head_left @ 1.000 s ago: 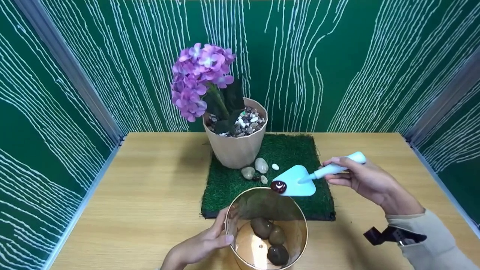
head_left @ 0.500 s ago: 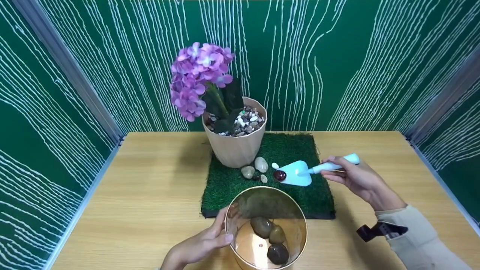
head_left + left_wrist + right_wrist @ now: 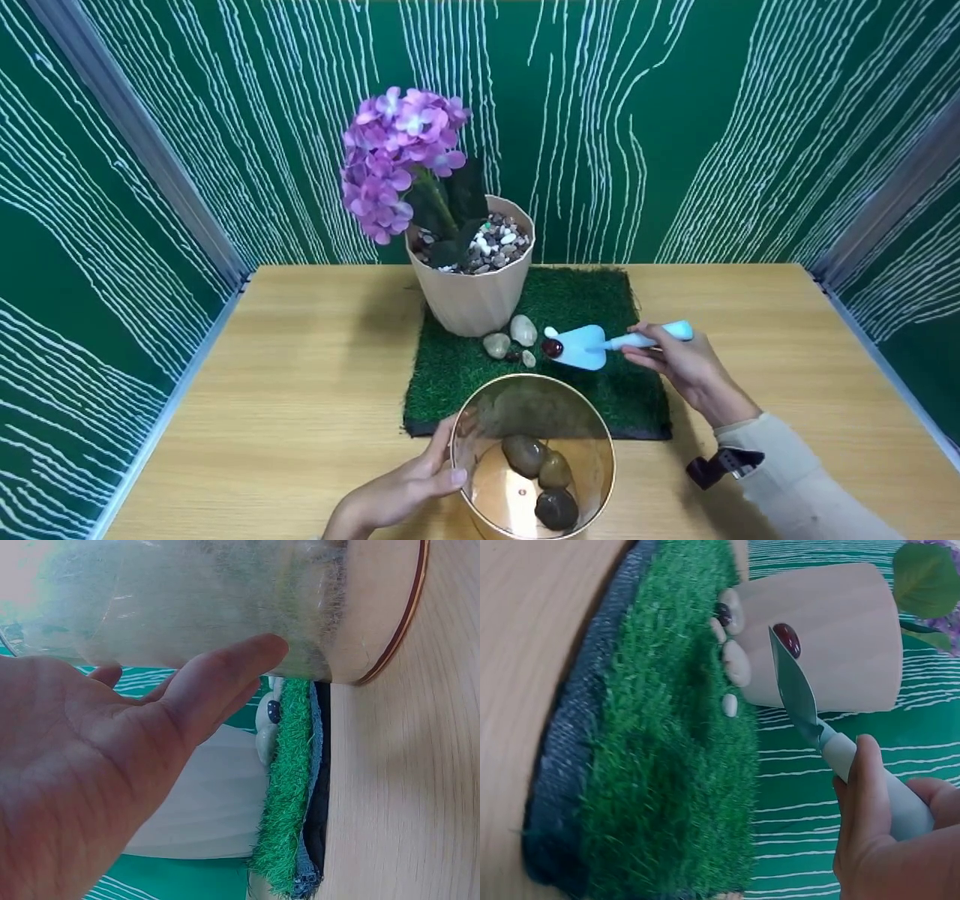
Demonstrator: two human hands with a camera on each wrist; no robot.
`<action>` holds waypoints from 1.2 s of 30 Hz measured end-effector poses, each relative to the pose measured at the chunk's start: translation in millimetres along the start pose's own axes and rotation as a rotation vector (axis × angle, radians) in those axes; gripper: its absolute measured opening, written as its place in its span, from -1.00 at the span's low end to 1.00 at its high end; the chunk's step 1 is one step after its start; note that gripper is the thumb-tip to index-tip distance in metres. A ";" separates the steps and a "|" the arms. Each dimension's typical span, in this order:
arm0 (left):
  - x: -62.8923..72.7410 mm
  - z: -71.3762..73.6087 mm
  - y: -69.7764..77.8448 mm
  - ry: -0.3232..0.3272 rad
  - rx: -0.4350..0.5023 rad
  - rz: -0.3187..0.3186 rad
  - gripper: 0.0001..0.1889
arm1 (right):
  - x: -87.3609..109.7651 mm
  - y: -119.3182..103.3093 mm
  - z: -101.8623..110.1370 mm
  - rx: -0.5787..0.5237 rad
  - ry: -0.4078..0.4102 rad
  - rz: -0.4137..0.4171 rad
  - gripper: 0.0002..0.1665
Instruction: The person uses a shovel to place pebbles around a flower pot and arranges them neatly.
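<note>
My right hand (image 3: 688, 369) grips the handle of a small light-blue trowel (image 3: 583, 347). A glossy dark-red stone (image 3: 552, 348) sits at the tip of its blade. The right wrist view has the blade (image 3: 793, 686) raised off the grass, the stone on its upper face. At the front, my left hand (image 3: 405, 480) holds a clear amber-tinted cylindrical container (image 3: 472, 517) by its left side, thumb on the near side and fingers partly hidden behind. Several brown stones (image 3: 555, 470) lie on its bottom. Pale stones (image 3: 523, 330) rest on the grass mat (image 3: 465, 397), beside a white pebble (image 3: 550, 332).
A beige flowerpot (image 3: 472, 300) filled with small pebbles stands on the mat's back left, holding purple flowers (image 3: 397, 150). The wooden table (image 3: 300, 390) lies under everything. Green walls with white lines (image 3: 585, 112) close in the back and sides.
My right hand and the trowel have moved left, away from above the container's rim to over the mat near the pale stones. The red stone stays at the blade tip. The left hand keeps its place.
</note>
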State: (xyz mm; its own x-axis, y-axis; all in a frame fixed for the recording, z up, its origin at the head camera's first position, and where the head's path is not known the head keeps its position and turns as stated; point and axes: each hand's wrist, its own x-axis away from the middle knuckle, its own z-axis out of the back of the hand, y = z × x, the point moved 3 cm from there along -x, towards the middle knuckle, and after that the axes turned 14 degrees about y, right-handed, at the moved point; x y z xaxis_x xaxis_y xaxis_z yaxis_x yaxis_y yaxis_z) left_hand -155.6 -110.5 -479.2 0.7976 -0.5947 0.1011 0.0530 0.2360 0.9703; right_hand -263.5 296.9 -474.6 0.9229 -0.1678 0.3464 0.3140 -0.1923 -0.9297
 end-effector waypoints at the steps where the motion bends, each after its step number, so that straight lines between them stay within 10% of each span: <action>1: -0.1 -0.1 0.1 -0.001 0.000 -0.004 0.02 | -0.9 1.6 -0.9 0.008 0.009 0.002 -0.71; 36: -1.1 -1.0 -0.7 -0.010 0.034 -0.020 -0.03 | 15.5 -6.3 -2.8 0.150 0.195 0.197 -0.58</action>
State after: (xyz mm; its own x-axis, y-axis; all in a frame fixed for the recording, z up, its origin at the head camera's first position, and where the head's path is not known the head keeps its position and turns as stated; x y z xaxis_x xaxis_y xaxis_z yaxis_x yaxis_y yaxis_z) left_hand -155.9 -109.2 -480.2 0.7903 -0.6071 0.0836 0.0485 0.1979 0.9790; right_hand -251.8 292.8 -463.0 0.9139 -0.3725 0.1616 0.1760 0.0048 -0.9844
